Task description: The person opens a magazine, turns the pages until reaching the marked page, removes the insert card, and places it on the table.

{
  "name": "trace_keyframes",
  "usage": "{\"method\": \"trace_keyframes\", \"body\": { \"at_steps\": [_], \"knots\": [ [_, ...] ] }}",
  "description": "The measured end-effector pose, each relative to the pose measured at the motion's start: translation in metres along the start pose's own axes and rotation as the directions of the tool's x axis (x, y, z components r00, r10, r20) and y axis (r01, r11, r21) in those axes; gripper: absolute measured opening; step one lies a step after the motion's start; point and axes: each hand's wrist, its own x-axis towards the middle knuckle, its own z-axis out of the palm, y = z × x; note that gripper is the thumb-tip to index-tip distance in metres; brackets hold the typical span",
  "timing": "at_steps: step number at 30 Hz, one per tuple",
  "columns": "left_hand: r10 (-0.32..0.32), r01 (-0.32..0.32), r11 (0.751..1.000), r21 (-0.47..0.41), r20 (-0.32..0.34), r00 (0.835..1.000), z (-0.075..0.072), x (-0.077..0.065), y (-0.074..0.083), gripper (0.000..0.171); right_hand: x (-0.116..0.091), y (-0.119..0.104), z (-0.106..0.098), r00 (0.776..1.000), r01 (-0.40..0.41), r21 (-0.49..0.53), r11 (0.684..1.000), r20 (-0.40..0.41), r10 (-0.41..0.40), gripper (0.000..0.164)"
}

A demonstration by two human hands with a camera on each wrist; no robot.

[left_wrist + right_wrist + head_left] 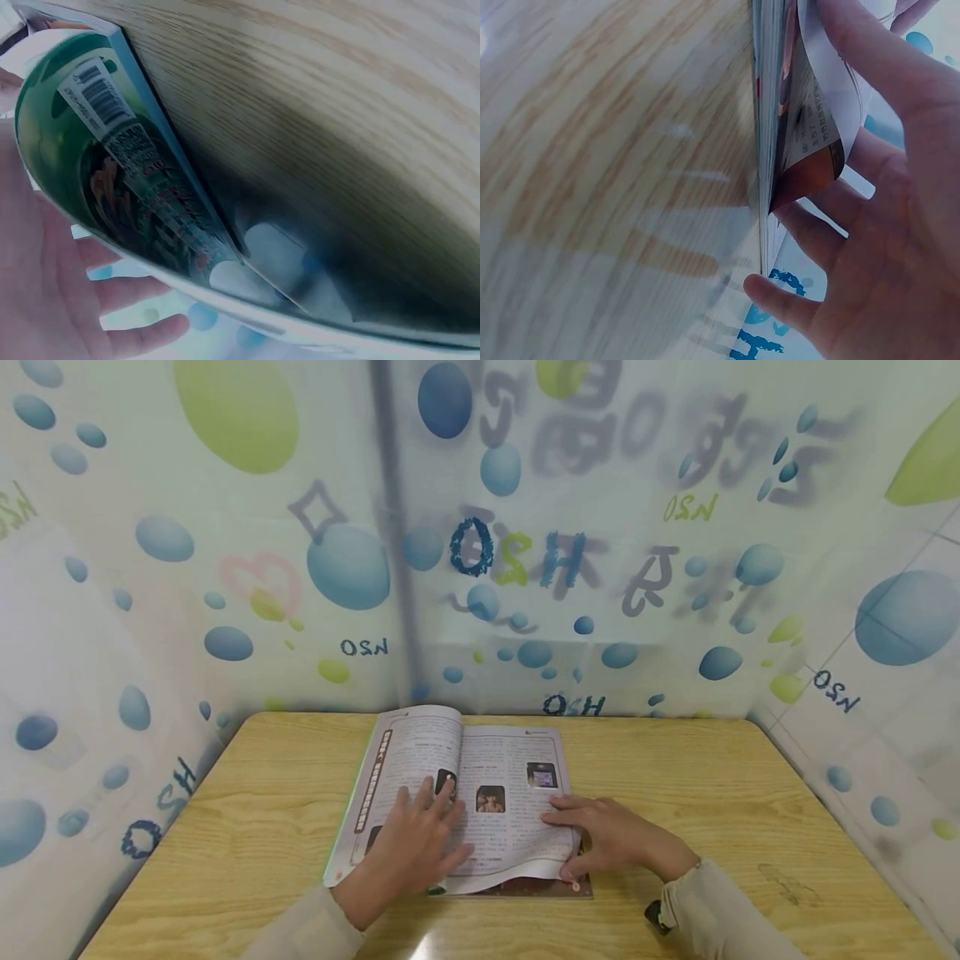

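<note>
Caught in what looks like the middle of a page turn, over a magazine (420, 739) spread open left of centre on the worktop (675, 764), with its top at the far edge and well apart from the far right corner. Resting with the left hand (416, 847) across the left-hand page, fingers straight and spread wide, gripping nothing. Pinching with the right hand (618, 835), between thumb and fingers, the lower right corner of a leaf (517, 839), bowed up along its bottom edge above a brown page (525, 887). Judging by that bow, calling next for a sure hold on one sheet, then a sweep toward the worktop's left edge, with the left hand out of the way. Bearing on its green back cover (71, 161), curved up off the worktop, a barcode (101, 96) beside red lettering too blurred to read. Marked on the left-hand page with a brown title strip (372, 781), in characters too small to make out. Printed in mirror image on the curtain (300, 677) beyond the far edge: "H2O" (517, 556), in blue and green.
</note>
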Motion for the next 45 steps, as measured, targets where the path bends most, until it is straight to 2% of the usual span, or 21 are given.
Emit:
{"method": "trace_keyframes", "body": {
  "at_steps": [6, 12, 19, 28, 33, 37, 41, 45],
  "knots": [
    [0.004, -0.004, 1.000, -0.020, 0.001, 1.000, -0.003, 0.003, 0.010, 0.081, 0.001, -0.001, 0.000, 1.000, 0.014, 0.010, 1.000, -0.010, -0.014, 0.079],
    [0.017, -0.019, 0.999, 0.028, 0.066, 0.998, -0.006, 0.004, 0.016, 0.096, 0.002, -0.003, 0.000, 1.000, -0.008, 0.027, 1.000, -0.009, 0.008, 0.077],
    [0.026, -0.030, 0.998, 0.048, 0.084, 0.996, -0.007, 0.004, 0.015, 0.091, 0.003, -0.005, -0.003, 1.000, -0.013, 0.041, 0.999, -0.009, 0.014, 0.077],
    [0.033, -0.033, 0.999, 0.004, 0.072, 0.997, -0.007, 0.003, 0.012, 0.077, 0.000, -0.001, -0.006, 1.000, 0.004, 0.065, 0.998, 0.012, -0.005, 0.078],
    [0.042, -0.042, 0.999, -0.007, 0.070, 0.997, -0.008, 0.003, 0.008, 0.072, -0.006, 0.005, -0.014, 0.999, -0.040, 0.177, 0.983, 0.032, 0.035, 0.075],
    [0.041, -0.040, 0.998, -0.056, 0.028, 0.999, -0.008, 0.004, 0.005, 0.074, -0.012, 0.010, -0.024, 0.997, -0.072, 0.279, 0.957, -0.001, 0.076, 0.065],
    [0.056, -0.064, 0.991, -0.116, -0.071, 0.996, -0.007, 0.006, 0.004, 0.085, -0.015, 0.014, -0.031, 0.994, -0.096, 0.286, 0.953, -0.016, 0.105, 0.061],
    [0.099, -0.117, 0.989, -0.095, -0.176, 0.979, -0.007, 0.008, 0.003, 0.095, -0.016, 0.015, -0.031, 0.987, -0.161, 0.268, 0.950, 0.017, 0.163, 0.067]
  ]
}}
